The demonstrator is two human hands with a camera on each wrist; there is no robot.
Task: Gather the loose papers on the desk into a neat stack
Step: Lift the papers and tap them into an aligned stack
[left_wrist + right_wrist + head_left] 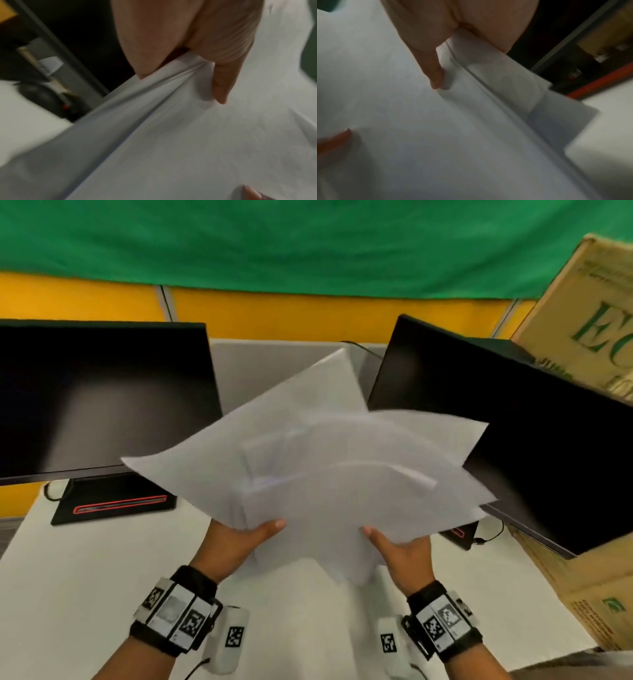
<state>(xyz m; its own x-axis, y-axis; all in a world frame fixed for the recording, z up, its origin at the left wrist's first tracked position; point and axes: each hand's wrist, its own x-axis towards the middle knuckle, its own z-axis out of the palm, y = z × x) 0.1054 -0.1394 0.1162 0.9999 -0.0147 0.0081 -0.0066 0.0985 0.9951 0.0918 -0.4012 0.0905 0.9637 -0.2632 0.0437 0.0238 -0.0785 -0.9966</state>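
A fanned bunch of white papers [318,467] is held up above the white desk [78,583], sheets skewed at different angles. My left hand [245,537] grips the bunch's near left edge, thumb on top, fingers underneath. My right hand [397,546] grips the near right edge the same way. In the left wrist view the papers [197,142] bend under my left hand [202,63], whose thumb presses them. In the right wrist view my right hand [447,56] pinches the papers [436,128], several sheet edges showing beside it.
Two dark monitors stand on the desk, one at the left [102,398] and one at the right [496,422], with the papers raised between them. A cardboard box [589,344] leans at the far right. Yellow partition [274,306] and green cloth run behind.
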